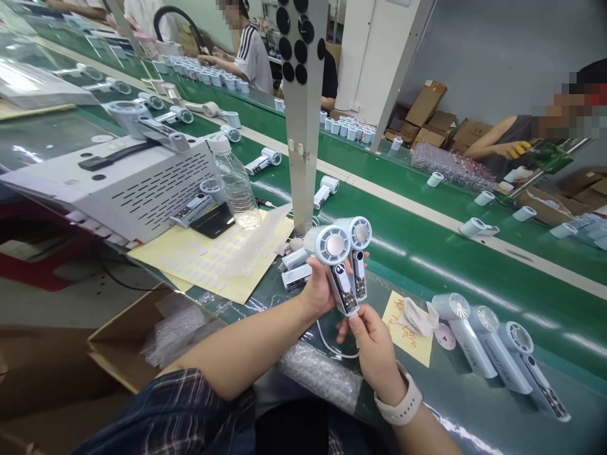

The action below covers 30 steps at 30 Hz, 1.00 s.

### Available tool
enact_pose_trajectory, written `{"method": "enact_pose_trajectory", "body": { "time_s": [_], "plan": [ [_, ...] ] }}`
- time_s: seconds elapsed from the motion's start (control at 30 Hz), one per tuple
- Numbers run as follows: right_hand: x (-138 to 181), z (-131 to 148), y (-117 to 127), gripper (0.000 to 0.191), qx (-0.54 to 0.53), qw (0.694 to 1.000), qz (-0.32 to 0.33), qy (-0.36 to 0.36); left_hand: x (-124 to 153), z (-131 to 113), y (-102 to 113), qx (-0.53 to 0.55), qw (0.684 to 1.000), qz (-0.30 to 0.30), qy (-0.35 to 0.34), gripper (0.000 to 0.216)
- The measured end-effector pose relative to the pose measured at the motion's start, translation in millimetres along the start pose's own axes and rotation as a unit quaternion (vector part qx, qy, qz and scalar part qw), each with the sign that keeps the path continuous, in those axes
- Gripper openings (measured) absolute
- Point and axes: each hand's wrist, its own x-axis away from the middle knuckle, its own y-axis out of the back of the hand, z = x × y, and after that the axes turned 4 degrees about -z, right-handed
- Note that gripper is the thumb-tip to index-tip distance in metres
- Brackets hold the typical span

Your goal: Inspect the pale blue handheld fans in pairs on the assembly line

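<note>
My left hand (318,292) is closed around two light-blue handheld fans, held side by side with their round heads up. The front handheld fan (342,287) has an open handle that bares a circuit board. Partly behind it is the rear handheld fan (359,278), its board also showing. At the foot of the front fan, my right hand (374,344) pinches the end of a white cable (332,351), which loops below both hands. My fingers hide whether its plug sits in the fan. More fan parts (296,276) lie just left of my left hand.
Three fans (505,357) lie at the right, near a yellow note (403,328) with a white cloth. A metal post (303,158) rises ahead beside the green conveyor (403,221). A plastic bottle (237,183), a white vented box (156,183) and an open carton (128,341) are left.
</note>
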Motion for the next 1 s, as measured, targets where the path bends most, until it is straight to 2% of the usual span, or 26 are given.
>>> {"method": "enact_pose_trajectory", "body": {
  "time_s": [0.1,0.17,0.23,0.33,0.43,0.57,0.77,0.9,1.0],
  "plan": [
    [-1,6,2,0.042,0.057,0.994,0.008,0.095,-3,-6,1,0.053,0.998,-0.012,0.026,0.079],
    [-3,7,2,0.042,0.061,0.991,0.0,0.123,-4,-10,2,0.086,0.995,-0.026,0.036,0.078],
    [-4,6,2,0.042,0.052,0.993,-0.022,0.104,-5,-14,1,0.099,0.994,-0.028,0.047,0.078],
    [-6,2,3,0.047,0.016,0.999,-0.046,0.022,-2,-15,-1,0.075,0.995,-0.002,0.06,0.078],
    [-5,-1,4,0.05,-0.04,0.998,-0.044,-0.033,2,-14,-4,0.04,0.999,0.019,0.028,0.078],
    [-4,-4,1,0.052,-0.114,0.991,-0.043,-0.063,6,-7,-7,0.017,1.0,0.012,-0.012,0.078],
    [-3,-13,-4,0.051,-0.147,0.986,-0.045,-0.069,9,1,-7,0.009,1.0,0.024,-0.004,0.078],
    [-4,-10,2,0.043,-0.075,0.996,-0.04,-0.021,6,-4,-6,0.015,0.999,0.039,0.004,0.077],
    [-7,-3,14,0.038,-0.004,0.995,-0.063,0.079,1,-11,-2,0.025,0.999,0.031,-0.023,0.074]
  ]
}}
